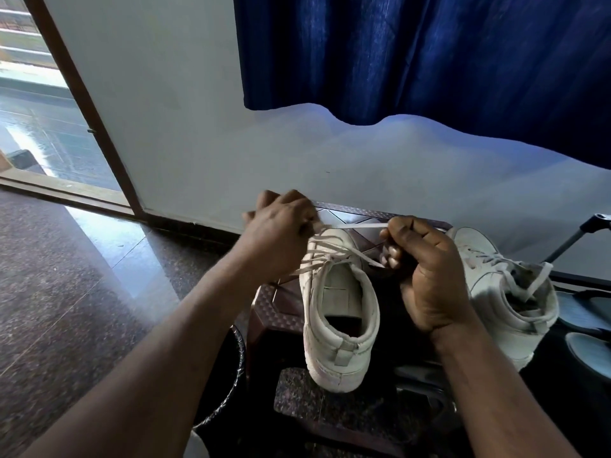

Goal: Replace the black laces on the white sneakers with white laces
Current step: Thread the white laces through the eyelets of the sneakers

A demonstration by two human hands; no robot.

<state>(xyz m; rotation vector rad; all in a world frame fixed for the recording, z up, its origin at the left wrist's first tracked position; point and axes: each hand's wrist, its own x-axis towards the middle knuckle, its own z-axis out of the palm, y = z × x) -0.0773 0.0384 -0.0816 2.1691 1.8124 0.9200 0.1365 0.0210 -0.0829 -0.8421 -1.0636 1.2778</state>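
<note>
Together, left hand (281, 234) and right hand (425, 269) pinch the white lace (360, 225); the sneaker (344, 357) toe is hidden.

Open floor (66, 292) left of the stool (274, 312); 2nd sneaker (489, 285) close on the right, wall (198, 143) just behind.

**A:** what's the person got on? sleeves, anything?

**B:** just bare arms tbh. The left forearm (165, 342), left of the sneaker (340, 312), is uncovered from the frame edge right up to the left hand (281, 233). Same deal right of the sneaker: right forearm (489, 391) and right hand (426, 276) are both bare, skin creased at the wrist, nails cut short.

**A:** and that pale patch (195, 446) below the sneaker, a bit to the left?

**B:** looks light-coloured, sits at the bottom edge. Can't tell if it's clothing.
</note>
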